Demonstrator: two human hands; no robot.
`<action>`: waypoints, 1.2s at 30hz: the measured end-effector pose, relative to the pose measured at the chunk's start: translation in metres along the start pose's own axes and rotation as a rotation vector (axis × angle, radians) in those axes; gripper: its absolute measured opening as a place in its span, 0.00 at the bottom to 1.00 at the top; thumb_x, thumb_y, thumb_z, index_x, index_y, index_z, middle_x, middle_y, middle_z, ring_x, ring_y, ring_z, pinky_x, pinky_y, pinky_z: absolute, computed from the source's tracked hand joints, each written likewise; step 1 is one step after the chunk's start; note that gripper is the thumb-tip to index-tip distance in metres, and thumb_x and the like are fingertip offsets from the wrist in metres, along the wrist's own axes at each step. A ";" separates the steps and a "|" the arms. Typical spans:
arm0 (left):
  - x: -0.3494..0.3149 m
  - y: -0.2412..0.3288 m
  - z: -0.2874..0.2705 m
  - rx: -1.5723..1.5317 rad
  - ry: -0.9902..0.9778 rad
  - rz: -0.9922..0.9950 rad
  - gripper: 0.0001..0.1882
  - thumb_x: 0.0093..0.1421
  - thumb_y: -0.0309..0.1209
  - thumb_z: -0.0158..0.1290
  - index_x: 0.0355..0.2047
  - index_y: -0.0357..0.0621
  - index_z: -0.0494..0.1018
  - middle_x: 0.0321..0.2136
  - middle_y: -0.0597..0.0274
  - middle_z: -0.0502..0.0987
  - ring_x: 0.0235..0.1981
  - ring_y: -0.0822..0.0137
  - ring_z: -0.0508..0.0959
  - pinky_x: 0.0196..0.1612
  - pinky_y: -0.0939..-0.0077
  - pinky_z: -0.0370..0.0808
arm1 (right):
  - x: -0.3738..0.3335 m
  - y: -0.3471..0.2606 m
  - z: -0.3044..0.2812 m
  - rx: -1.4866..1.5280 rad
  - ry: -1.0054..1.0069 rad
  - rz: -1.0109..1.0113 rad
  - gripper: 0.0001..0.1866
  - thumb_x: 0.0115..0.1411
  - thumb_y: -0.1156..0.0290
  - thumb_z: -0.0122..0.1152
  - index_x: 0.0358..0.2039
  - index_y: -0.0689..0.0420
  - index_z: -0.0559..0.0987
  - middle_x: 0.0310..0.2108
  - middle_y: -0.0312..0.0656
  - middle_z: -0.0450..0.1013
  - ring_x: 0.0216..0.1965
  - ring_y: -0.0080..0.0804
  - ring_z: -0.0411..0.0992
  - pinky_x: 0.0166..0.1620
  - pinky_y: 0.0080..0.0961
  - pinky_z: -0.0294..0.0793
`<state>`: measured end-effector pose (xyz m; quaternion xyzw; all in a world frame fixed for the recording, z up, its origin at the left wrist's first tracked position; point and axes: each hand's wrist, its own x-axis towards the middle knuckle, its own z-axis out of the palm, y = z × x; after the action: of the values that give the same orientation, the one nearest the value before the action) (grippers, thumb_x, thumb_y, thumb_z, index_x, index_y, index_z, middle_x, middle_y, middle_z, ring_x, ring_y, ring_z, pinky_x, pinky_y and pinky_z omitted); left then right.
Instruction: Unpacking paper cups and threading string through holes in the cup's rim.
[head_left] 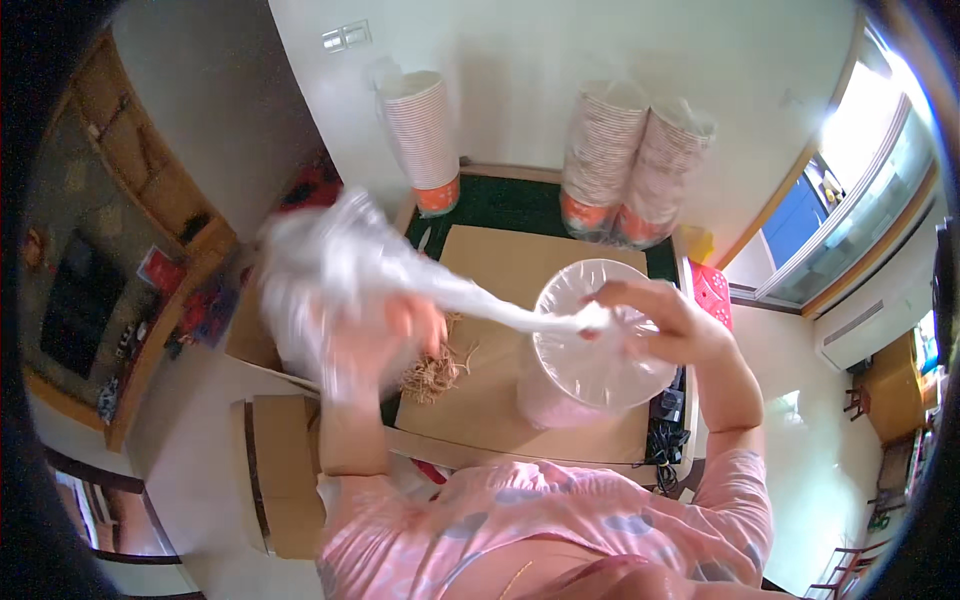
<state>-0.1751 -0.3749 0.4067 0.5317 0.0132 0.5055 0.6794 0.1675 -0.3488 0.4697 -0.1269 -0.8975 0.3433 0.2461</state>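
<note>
A clear plastic bag [480, 300] is stretched over the round white rim of a paper tub [560, 408] standing on the cardboard. Its neck is drawn out in a twisted strand toward the left. My right hand [670, 325] is closed above the tub, its fingertips pinching the strand near its base. The loose, blurred end of the bag billows around and above my left hand [385, 335]. Motion smears that hand's fingers, so their grip on the film cannot be made out. Just below it lies a heap of thin tan rubber bands [432, 378].
Bagged stacks of white-and-orange paper tubs stand at the table's back, one on the left [420, 140] and two on the right [605, 150]. A flat cardboard sheet [490, 255] covers the tabletop. Black cables [665, 440] lie at the right edge; a cardboard box [285, 470] sits lower left.
</note>
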 end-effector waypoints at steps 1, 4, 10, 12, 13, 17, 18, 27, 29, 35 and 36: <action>0.021 -0.011 -0.004 -0.130 0.228 0.164 0.37 0.57 0.62 0.35 0.36 0.36 0.73 0.31 0.48 0.75 0.27 0.51 0.72 0.34 0.58 0.68 | -0.006 -0.002 -0.003 0.025 0.025 -0.030 0.24 0.60 0.58 0.55 0.48 0.65 0.70 0.48 0.51 0.67 0.50 0.41 0.66 0.53 0.33 0.62; 0.001 -0.079 -0.058 -0.257 0.817 0.128 0.33 0.60 0.60 0.38 0.47 0.42 0.68 0.39 0.59 0.73 0.40 0.62 0.73 0.46 0.61 0.70 | -0.052 0.009 0.003 0.091 0.435 0.059 0.31 0.62 0.52 0.49 0.54 0.68 0.66 0.55 0.53 0.62 0.59 0.43 0.58 0.61 0.38 0.54; 0.004 -0.198 0.016 0.268 0.618 -0.147 0.31 0.64 0.49 0.37 0.60 0.39 0.57 0.57 0.52 0.61 0.59 0.58 0.59 0.59 0.67 0.57 | -0.092 0.084 0.108 0.878 1.245 0.355 0.34 0.64 0.46 0.39 0.59 0.62 0.60 0.58 0.48 0.61 0.55 0.38 0.63 0.60 0.34 0.57; 0.009 -0.200 0.016 0.633 0.583 -0.057 0.31 0.65 0.48 0.33 0.61 0.38 0.53 0.59 0.51 0.57 0.61 0.57 0.56 0.61 0.66 0.53 | -0.107 0.097 0.135 1.358 1.461 0.382 0.31 0.64 0.47 0.40 0.57 0.59 0.62 0.53 0.47 0.65 0.47 0.38 0.70 0.51 0.38 0.71; 0.014 -0.201 0.016 1.010 0.526 0.051 0.31 0.67 0.46 0.28 0.62 0.36 0.49 0.61 0.49 0.54 0.63 0.56 0.53 0.63 0.65 0.49 | -0.116 0.110 0.150 1.284 1.431 0.240 0.29 0.64 0.48 0.41 0.56 0.59 0.64 0.52 0.48 0.66 0.46 0.39 0.70 0.51 0.38 0.71; -0.016 -0.272 -0.025 -0.160 0.648 0.018 0.33 0.59 0.39 0.52 0.60 0.41 0.54 0.54 0.52 0.64 0.52 0.62 0.68 0.53 0.67 0.69 | -0.177 0.218 0.235 1.014 1.450 0.396 0.23 0.63 0.57 0.48 0.51 0.62 0.69 0.46 0.46 0.70 0.46 0.35 0.71 0.48 0.35 0.72; -0.023 -0.287 -0.036 -0.161 0.648 0.013 0.33 0.59 0.39 0.52 0.60 0.41 0.54 0.54 0.52 0.64 0.52 0.62 0.68 0.53 0.67 0.69 | -0.187 0.243 0.254 1.014 1.455 0.400 0.23 0.63 0.57 0.48 0.51 0.62 0.69 0.46 0.46 0.70 0.46 0.35 0.71 0.48 0.35 0.72; -0.133 -0.370 -0.133 0.807 0.428 -0.468 0.31 0.64 0.43 0.41 0.61 0.36 0.52 0.58 0.44 0.59 0.57 0.53 0.63 0.57 0.64 0.63 | -0.282 0.287 0.216 0.809 1.324 0.595 0.24 0.59 0.59 0.53 0.53 0.58 0.70 0.48 0.50 0.70 0.46 0.38 0.70 0.50 0.38 0.69; -0.156 -0.375 -0.166 1.029 0.364 -0.559 0.31 0.65 0.44 0.39 0.61 0.35 0.51 0.58 0.42 0.57 0.58 0.51 0.62 0.57 0.63 0.62 | -0.257 0.264 0.180 0.723 1.336 0.648 0.22 0.61 0.60 0.51 0.52 0.60 0.70 0.48 0.48 0.70 0.47 0.36 0.70 0.51 0.36 0.69; -0.054 -0.277 -0.073 0.245 0.683 -0.132 0.37 0.61 0.52 0.42 0.62 0.38 0.52 0.60 0.49 0.57 0.60 0.58 0.59 0.61 0.65 0.57 | -0.138 0.131 0.100 0.275 1.472 0.580 0.19 0.66 0.65 0.41 0.51 0.64 0.71 0.51 0.44 0.68 0.54 0.32 0.65 0.58 0.28 0.60; -0.019 -0.244 -0.038 0.072 0.691 0.005 0.39 0.59 0.55 0.45 0.62 0.40 0.51 0.60 0.52 0.57 0.60 0.59 0.59 0.62 0.65 0.56 | -0.120 0.113 0.091 0.251 1.433 0.390 0.23 0.66 0.61 0.39 0.56 0.61 0.64 0.56 0.46 0.62 0.58 0.34 0.59 0.61 0.33 0.53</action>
<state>-0.0410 -0.3431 0.2004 0.3526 0.2591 0.6565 0.6144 0.2277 -0.3640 0.2923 -0.4470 -0.4331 0.3136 0.7171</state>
